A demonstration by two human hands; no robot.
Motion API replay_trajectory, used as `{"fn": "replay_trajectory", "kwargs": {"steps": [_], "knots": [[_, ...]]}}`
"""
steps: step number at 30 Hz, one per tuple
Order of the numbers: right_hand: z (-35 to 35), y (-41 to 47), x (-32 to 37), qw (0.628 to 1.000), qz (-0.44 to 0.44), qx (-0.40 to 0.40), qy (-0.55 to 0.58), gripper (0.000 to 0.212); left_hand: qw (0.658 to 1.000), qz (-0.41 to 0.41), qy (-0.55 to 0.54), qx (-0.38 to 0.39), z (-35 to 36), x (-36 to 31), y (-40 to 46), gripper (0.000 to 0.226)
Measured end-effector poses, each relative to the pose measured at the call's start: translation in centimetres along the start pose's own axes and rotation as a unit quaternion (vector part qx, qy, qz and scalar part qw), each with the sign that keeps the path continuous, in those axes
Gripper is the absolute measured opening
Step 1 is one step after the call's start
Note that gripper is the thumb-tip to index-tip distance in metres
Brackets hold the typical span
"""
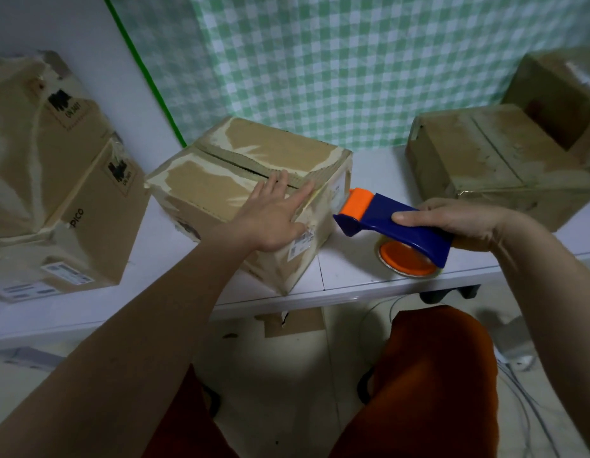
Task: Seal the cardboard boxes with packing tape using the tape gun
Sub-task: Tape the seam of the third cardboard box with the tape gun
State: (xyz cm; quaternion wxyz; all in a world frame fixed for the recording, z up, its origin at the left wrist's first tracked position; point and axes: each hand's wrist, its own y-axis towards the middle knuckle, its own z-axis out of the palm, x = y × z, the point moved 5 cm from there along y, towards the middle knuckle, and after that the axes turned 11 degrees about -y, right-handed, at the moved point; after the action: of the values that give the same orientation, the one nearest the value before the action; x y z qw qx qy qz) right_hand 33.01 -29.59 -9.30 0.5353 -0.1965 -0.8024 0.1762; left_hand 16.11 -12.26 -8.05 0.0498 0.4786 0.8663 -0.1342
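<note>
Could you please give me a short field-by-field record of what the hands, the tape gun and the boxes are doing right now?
left hand: flat on the middle box, fingers straight
right hand: grips the tape gun
tape gun: beside the middle box's right end, orange nose toward it
middle box seam: flaps closed, slot still showing
other boxes: left stack, right box
surface: white table

The large carton at the left of the counter carries the printed word "PICO" on its front-facing side, near the lower edge. Two diamond-bordered hazard marks on the same carton read approximately "UN 3481". The white shipping labels on this carton and on the centre box are too blurred to read.
</note>
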Motion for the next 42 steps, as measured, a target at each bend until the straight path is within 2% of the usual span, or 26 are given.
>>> {"fn": "replay_trajectory", "kwargs": {"steps": [4,8,12,15,19,22,26,29,34,38,40,42], "knots": [[-0.1,-0.5,0.6,1.000,0.006,-0.015,-0.013,0.047,1.000,-0.009,-0.017,0.005,0.0,-0.3,0.0,0.076],[-0.7,-1.2,1.5,0.999,0.013,-0.013,-0.036,0.048,0.999,-0.004,-0.042,0.000,-0.3,-0.6,0.2,0.075],[-0.8,-1.2,2.2,0.998,0.040,-0.011,-0.053,0.047,0.992,0.002,-0.122,-0.039,-1.0,-1.2,0.9,0.053],[-0.6,-0.9,2.5,0.995,0.055,-0.015,-0.079,0.059,0.996,-0.036,-0.065,-0.054,-0.3,-1.4,1.7,0.060],[-0.2,-0.8,3.1,0.990,0.076,-0.035,-0.110,0.058,0.997,-0.059,-0.020,-0.049,0.0,-1.7,2.5,0.058],[0.1,0.1,4.4,0.976,0.096,-0.080,-0.180,0.046,0.996,-0.067,-0.012,-0.051,0.2,-1.9,2.5,0.058],[0.8,1.2,6.0,0.952,0.111,-0.125,-0.256,0.040,0.996,-0.067,-0.013,-0.054,0.1,-1.8,2.4,0.060],[1.7,1.5,4.4,0.913,0.161,-0.146,-0.344,0.035,0.996,-0.064,-0.016,-0.057,0.1,-1.5,2.4,0.059],[2.1,2.3,2.2,0.940,0.141,-0.190,-0.246,0.039,0.993,-0.084,-0.009,-0.078,-0.2,-2.2,3.0,0.059],[1.0,1.4,2.6,0.939,0.127,-0.244,-0.205,0.041,0.981,-0.126,0.068,-0.129,-0.3,-3.6,3.9,0.051],[0.5,0.6,2.7,0.939,0.120,-0.260,-0.192,0.041,0.976,-0.126,0.090,-0.150,-0.4,-3.5,4.3,0.057],[0.1,-0.2,2.9,0.939,0.106,-0.276,-0.177,0.042,0.979,-0.110,0.101,-0.139,-0.4,-3.1,4.6,0.069]]}}
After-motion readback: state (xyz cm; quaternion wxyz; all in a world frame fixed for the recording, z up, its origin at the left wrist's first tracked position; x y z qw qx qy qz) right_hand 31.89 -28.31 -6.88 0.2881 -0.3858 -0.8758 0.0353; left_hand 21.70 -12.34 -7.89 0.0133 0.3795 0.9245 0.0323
